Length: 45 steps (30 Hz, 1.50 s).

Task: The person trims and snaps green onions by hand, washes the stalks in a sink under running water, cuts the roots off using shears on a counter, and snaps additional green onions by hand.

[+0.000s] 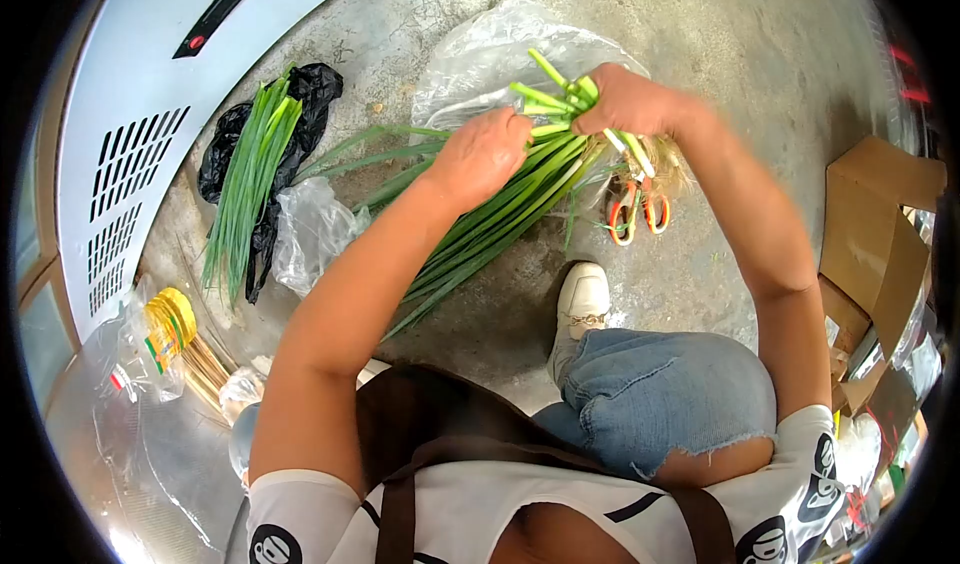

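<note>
My right hand is closed around a bundle of green onion stalks, their pale cut-looking ends sticking out past the fingers. My left hand is closed at the near side of the same stalks, its fingertips pinching a green onion. Under both hands lies a larger pile of green onions, long leaves spreading toward the lower left. Scissors with orange and white handles rest on the floor below my right hand; their blades are covered. Pale stringy roots lie beside them.
More green onions lie on a black plastic bag at the left, near a crumpled clear bag. A clear sheet spreads behind the hands. A white slotted appliance stands left, an open cardboard box right.
</note>
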### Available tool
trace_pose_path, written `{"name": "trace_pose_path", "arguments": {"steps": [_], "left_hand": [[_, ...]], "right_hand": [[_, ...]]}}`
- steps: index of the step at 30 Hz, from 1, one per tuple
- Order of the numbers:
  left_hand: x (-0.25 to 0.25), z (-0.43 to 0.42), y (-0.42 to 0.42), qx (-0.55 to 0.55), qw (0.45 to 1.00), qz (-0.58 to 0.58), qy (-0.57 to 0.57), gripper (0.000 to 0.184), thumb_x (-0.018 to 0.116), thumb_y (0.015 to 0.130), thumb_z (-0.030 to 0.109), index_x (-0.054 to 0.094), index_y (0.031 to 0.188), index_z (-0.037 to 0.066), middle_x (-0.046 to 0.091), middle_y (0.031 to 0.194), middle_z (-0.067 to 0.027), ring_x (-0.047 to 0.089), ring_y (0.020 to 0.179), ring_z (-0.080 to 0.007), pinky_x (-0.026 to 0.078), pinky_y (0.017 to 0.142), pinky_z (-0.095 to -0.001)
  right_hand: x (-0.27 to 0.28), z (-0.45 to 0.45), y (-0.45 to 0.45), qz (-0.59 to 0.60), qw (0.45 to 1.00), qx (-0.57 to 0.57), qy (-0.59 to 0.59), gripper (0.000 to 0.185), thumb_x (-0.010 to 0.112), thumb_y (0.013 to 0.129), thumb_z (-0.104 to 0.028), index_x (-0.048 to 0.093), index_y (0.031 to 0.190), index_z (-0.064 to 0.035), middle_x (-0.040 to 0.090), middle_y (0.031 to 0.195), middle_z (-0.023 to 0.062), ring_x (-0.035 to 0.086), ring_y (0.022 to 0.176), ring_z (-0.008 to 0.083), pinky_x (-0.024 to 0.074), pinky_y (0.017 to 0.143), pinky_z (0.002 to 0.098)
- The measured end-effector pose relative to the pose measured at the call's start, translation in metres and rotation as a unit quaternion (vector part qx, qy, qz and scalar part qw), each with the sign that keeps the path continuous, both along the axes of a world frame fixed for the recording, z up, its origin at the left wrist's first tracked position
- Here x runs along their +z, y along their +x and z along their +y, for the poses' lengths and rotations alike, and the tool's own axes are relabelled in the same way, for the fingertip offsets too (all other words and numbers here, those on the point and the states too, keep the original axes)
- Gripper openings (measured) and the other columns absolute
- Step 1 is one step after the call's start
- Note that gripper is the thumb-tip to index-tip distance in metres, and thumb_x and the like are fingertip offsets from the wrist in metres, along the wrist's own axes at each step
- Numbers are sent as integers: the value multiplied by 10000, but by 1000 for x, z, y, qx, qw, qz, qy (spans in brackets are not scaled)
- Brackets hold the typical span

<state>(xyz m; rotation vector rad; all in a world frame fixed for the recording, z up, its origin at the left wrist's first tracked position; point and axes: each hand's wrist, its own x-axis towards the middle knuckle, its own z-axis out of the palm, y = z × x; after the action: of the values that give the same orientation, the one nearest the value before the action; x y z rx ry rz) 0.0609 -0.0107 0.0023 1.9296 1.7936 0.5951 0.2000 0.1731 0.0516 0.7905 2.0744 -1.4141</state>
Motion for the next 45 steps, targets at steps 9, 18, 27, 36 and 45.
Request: {"name": "trace_pose_path", "arguments": {"steps": [9, 18, 27, 36, 45], "left_hand": [[16, 15, -72, 257, 957, 91, 96, 203, 507, 862, 214, 528, 905, 16, 576, 853, -204, 563, 773, -387, 453, 688, -467], [305, -28, -173, 397, 897, 195, -13, 225, 519, 891, 211, 542, 795, 9, 487, 622, -7, 449, 572, -103, 393, 535, -275], [47, -88, -242, 114, 948, 293, 54, 255, 538, 883, 261, 512, 1012, 42, 569, 939, -184, 545, 886, -380, 448, 733, -435], [21, -87, -172, 285, 905, 304, 79, 639, 724, 704, 315, 462, 1233, 71, 427, 1281, -159, 379, 1214, -325, 273, 1022, -458], [26, -36, 3, 317, 938, 80, 116, 608, 657, 694, 103, 412, 1245, 27, 442, 1206, -187, 409, 1142, -365, 311, 984, -459]], "right_hand": [[11, -25, 4, 172, 968, -36, 181, 275, 645, 761, -146, 612, 1007, -27, 622, 832, 183, 585, 759, 316, 464, 713, 376], [33, -56, 7, 277, 886, 193, 317, 205, 625, 632, 13, 583, 830, -22, 588, 800, 136, 567, 824, 316, 457, 731, 413], [-23, -72, 29, 207, 921, 180, 276, 297, 674, 579, 0, 595, 863, -37, 581, 795, 137, 550, 847, 341, 458, 747, 413], [-29, -78, 17, 261, 905, 108, 319, 252, 679, 641, -49, 608, 882, -51, 591, 844, 97, 549, 911, 276, 468, 802, 366], [-36, -61, 8, 147, 942, 64, 294, 227, 627, 696, -86, 613, 921, -71, 622, 869, 129, 579, 907, 302, 466, 814, 399]]}}
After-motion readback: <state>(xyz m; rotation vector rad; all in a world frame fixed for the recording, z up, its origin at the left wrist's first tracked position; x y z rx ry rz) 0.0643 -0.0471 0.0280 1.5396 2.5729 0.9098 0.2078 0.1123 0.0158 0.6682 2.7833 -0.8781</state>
